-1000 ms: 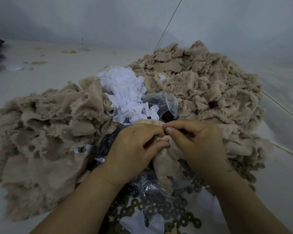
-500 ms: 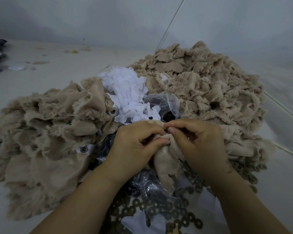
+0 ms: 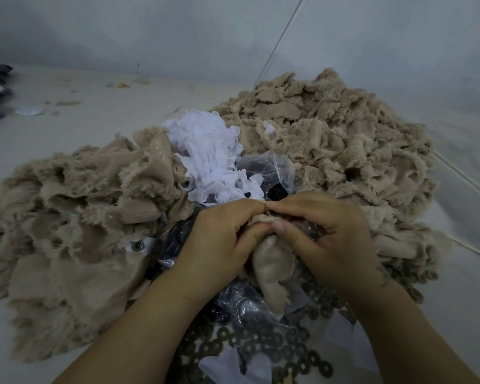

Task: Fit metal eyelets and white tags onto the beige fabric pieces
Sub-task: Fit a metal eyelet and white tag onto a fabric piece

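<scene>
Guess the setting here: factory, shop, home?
Probably a small garment or toy piecework workshop, worked on the floor: heaps of beige fabric pieces, a pile of white tags, and loose metal eyelets spilling from plastic bags.

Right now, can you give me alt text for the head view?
Both hands, left hand and right hand, pinch one beige fabric piece between heaps of beige fabric. A pile of white tags lies behind them, and ring-shaped metal eyelets are spread below.

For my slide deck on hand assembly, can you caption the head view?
Both hands, left hand and right hand, pinch one beige fabric piece between fabric heaps, white tags behind.
</scene>
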The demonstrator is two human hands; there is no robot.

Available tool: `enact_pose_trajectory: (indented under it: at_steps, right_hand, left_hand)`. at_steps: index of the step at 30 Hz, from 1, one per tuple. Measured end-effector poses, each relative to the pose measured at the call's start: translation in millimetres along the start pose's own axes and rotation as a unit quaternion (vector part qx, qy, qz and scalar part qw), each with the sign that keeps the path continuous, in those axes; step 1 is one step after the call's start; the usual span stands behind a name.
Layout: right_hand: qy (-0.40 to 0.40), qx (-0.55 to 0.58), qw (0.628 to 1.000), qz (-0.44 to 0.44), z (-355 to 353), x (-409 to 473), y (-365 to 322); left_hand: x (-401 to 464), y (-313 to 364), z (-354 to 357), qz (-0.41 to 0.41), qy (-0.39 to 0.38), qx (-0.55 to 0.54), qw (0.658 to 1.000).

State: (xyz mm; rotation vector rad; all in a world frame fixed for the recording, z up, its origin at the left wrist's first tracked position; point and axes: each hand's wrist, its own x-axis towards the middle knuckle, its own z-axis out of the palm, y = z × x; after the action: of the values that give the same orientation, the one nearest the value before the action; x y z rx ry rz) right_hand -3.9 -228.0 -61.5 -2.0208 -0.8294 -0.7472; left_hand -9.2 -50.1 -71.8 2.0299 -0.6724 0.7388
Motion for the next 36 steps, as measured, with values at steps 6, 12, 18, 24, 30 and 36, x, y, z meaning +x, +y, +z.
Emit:
enact_pose_trajectory:
  at_steps: [6,12,18,24,30,36]
  right_hand:
    - [0.023,-0.010,1.000,-0.016,7.9,-1.5,0.8]
    - [0.027,0.021,0.999,-0.002,8.9,-2.6,-3.2]
    - [0.057,0.139,0.982,0.116,11.4,-6.9,-9.5]
    - [0.065,0.223,0.961,0.149,21.5,-5.9,-13.3]
    - [0.055,0.208,0.966,0.146,19.0,-6.5,-13.0]
    - [0.050,0.127,0.985,0.102,19.4,-6.7,-11.3]
  left_hand:
    - [-0.9,-5.5,0.0,0.050,-0.012,0.059,0.997]
    - [-1.5,-2.2,-1.2,0.063,0.010,0.047,0.997]
    - [1.9,3.4,-3.5,0.034,0.018,0.000,0.999]
    - [0.2,0.9,-2.2,0.021,0.021,-0.006,1.000]
    - [-0.4,-1.7,1.3,0.042,0.027,0.002,0.999]
    - [-1.7,-3.0,2.9,0.050,0.030,0.017,0.998]
